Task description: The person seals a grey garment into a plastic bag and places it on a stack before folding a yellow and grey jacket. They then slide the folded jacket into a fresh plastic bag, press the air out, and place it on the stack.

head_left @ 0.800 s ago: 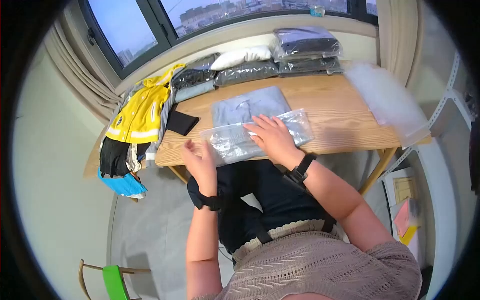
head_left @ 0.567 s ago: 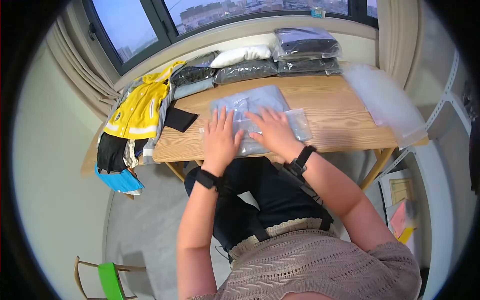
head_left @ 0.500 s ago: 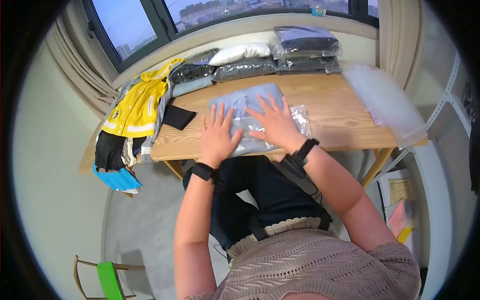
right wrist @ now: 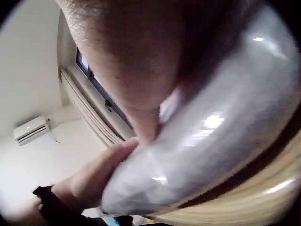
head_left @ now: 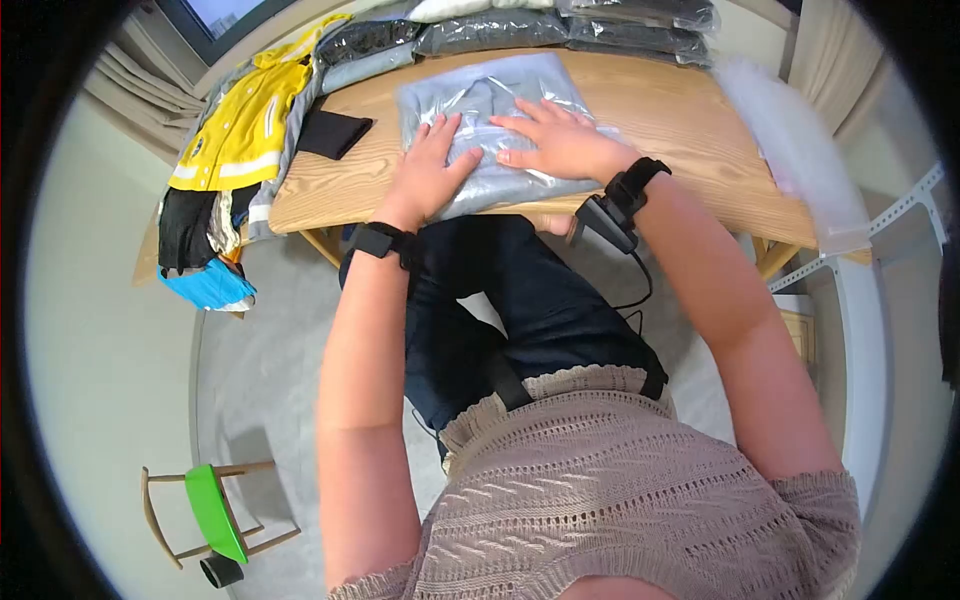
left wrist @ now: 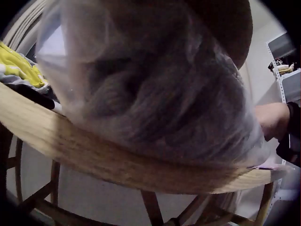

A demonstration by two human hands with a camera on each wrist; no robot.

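A folded blue-grey garment in a clear plastic bag (head_left: 480, 100) lies flat by the table's front edge. The left hand (head_left: 428, 178) rests on the bag's left side, fingers spread and straight. On its right side lies the right hand (head_left: 570, 143), its fingers also extended and the thumb pointing toward the other hand. The bag (left wrist: 160, 94) fills much of the left wrist view. In the right wrist view the right hand (right wrist: 136, 61) presses on the shiny bag (right wrist: 202, 136), with the left hand (right wrist: 101, 172) beyond it.
Bagged garments (head_left: 490, 33) line the table's back. A yellow jacket (head_left: 240, 125) and dark clothes hang at the left, beside a folded black cloth (head_left: 333, 134). Clear empty bags (head_left: 790, 140) lie at the right end. A green-seated chair (head_left: 213, 512) stands lower left.
The left hand has come from beside the bag onto it, and both hands now lie spread on top. The bag's loose right part no longer sticks out as far. The head view has tilted downward.
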